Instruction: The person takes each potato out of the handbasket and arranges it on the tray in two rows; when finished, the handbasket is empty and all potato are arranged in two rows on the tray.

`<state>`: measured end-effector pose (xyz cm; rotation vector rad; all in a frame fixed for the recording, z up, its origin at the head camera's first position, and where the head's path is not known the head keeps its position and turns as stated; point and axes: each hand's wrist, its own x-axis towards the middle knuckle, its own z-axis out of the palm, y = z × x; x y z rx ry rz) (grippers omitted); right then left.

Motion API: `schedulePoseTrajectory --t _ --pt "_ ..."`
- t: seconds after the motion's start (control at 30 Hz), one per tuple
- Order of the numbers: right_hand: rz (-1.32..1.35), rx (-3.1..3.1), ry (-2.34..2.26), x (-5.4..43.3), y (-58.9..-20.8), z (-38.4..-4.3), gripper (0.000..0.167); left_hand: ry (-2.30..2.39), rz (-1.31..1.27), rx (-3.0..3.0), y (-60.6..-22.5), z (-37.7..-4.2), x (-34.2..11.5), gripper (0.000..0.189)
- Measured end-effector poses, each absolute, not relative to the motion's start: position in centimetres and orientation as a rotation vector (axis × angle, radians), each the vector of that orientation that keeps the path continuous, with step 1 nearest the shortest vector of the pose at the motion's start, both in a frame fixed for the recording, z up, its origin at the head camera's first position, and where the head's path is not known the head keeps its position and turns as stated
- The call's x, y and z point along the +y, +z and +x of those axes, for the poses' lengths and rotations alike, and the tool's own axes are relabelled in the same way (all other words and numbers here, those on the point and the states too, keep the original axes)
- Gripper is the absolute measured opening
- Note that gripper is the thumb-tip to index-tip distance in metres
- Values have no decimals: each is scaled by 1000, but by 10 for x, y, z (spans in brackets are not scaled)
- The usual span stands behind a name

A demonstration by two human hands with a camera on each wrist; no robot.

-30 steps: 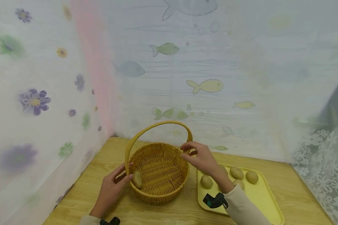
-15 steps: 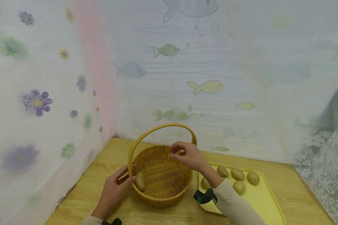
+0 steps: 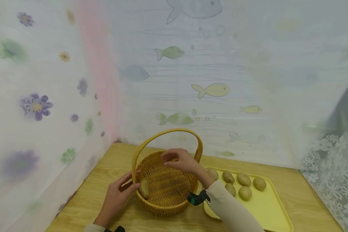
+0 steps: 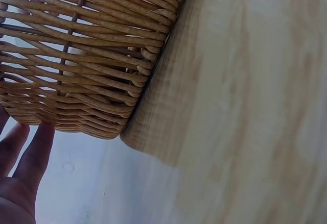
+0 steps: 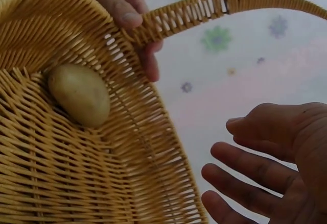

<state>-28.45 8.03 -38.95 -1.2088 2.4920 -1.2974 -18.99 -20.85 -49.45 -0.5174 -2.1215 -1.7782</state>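
A wicker basket (image 3: 168,206) with a tall arched handle stands on the table. My left hand (image 3: 116,196) grips its left rim at the foot of the handle, thumb inside and fingers outside. Just inside that rim lies one potato (image 3: 144,188), which the right wrist view shows whole against the woven wall. Above the basket and under the handle hovers my right hand (image 3: 181,160). In the right wrist view its fingers (image 5: 250,168) are spread and loosely bent, with nothing between them.
To the right of the basket, a yellow tray (image 3: 266,206) holds several potatoes (image 3: 244,179); my right forearm crosses over its left part. Fish-patterned sheeting (image 3: 177,80) hangs behind the wooden table (image 3: 307,193), and flower-patterned sheeting (image 3: 46,135) covers the left side.
My right hand has moved left from the basket's right rim to over its middle, empty throughout. More potatoes on the tray now show. The left hand keeps its hold; the basket looks slightly shifted.
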Motion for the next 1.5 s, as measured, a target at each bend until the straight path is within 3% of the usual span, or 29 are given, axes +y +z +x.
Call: schedulePoseTrajectory --t 0.67,0.97,1.27,1.5 --pt "-1298 2343 -1151 24 -393 -297 29 -1819 -562 -2127 -494 -193 -207 46" --pt "-1365 2347 -998 3 -412 -293 28 -1825 -493 -2146 -496 -189 -209 47" --pt "-1360 2230 -1034 4 -421 -288 35 -1835 -472 -2142 -496 -188 -207 48" --pt "-1345 2206 -819 7 -420 -289 52 -1802 -509 -2146 -495 -188 -208 47"
